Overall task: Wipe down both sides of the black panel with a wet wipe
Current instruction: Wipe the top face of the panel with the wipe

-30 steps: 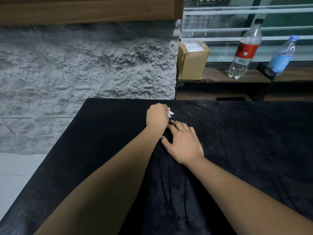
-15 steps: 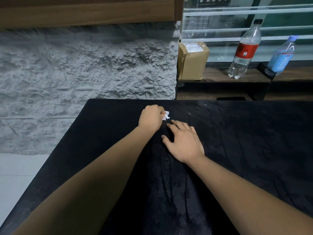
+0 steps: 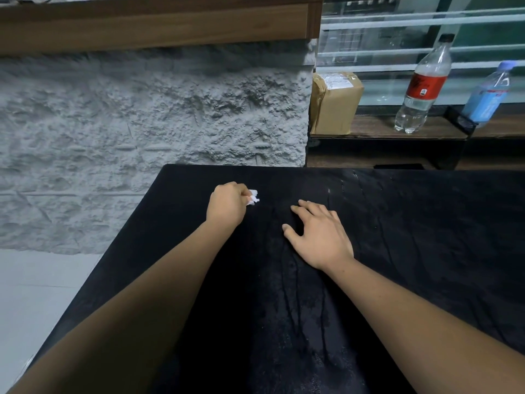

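Head view. The black panel (image 3: 412, 251) lies flat and fills the lower frame, its upper face turned to the camera. The left hand (image 3: 227, 204) has its fingers curled round a small bunched wet wipe (image 3: 252, 197) and holds it against the panel near the far edge, left of centre. The right hand (image 3: 321, 234) lies just beside it with fingers spread and flat on the panel, apparently steadying it. Faint streaks run down the middle of the face, which suggests the step in hand is wiping the upper side; the underside is judged not yet treated. The next move calls for strokes that carry the wipe across the unstreaked parts at left and right, and later for turning the panel over. The far edge ends close to a rough grey wall (image 3: 142, 123) and a low wooden shelf (image 3: 377, 129) bearing a brown parcel (image 3: 333, 102) and two bottles, so room beyond it is tight. The left edge overhangs pale floor (image 3: 34, 294), where space is open.
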`<state>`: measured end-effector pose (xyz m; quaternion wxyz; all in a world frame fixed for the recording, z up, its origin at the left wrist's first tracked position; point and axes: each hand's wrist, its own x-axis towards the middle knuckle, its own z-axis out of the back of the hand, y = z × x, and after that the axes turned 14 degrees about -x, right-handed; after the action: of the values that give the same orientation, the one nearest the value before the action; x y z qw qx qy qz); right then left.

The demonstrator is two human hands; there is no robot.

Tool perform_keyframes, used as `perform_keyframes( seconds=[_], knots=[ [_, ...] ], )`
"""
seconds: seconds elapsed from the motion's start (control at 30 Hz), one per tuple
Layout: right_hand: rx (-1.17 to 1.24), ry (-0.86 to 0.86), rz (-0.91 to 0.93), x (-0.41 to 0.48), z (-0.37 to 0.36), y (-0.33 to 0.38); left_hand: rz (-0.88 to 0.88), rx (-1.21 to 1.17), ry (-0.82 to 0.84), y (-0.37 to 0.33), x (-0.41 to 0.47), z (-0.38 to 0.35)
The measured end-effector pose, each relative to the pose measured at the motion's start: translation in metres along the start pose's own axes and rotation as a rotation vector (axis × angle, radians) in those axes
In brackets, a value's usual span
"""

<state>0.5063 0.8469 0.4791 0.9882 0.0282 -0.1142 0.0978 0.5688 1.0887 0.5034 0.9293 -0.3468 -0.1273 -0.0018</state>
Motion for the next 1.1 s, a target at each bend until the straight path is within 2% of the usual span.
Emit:
perform_keyframes(
  seconds=[0.23, 0.4, 0.8, 1.1],
  knots=[
    [-0.006, -0.003, -0.004, 0.0, 0.0, 0.002, 0.055, -0.022, -0.129, -0.006, -0.014, -0.009],
    [-0.003, -0.009, -0.013, 0.0, 0.001, 0.003, 0.078, -0.065, -0.147, -0.021, -0.019, -0.021],
    [0.0, -0.024, -0.008, -0.001, 0.0, 0.002, -0.04, -0.086, -0.049, -0.062, -0.02, -0.055],
    [0.026, -0.069, 0.005, 0.0, 0.0, 0.001, -0.104, -0.16, 0.049, -0.068, -0.022, -0.062]
  ],
)
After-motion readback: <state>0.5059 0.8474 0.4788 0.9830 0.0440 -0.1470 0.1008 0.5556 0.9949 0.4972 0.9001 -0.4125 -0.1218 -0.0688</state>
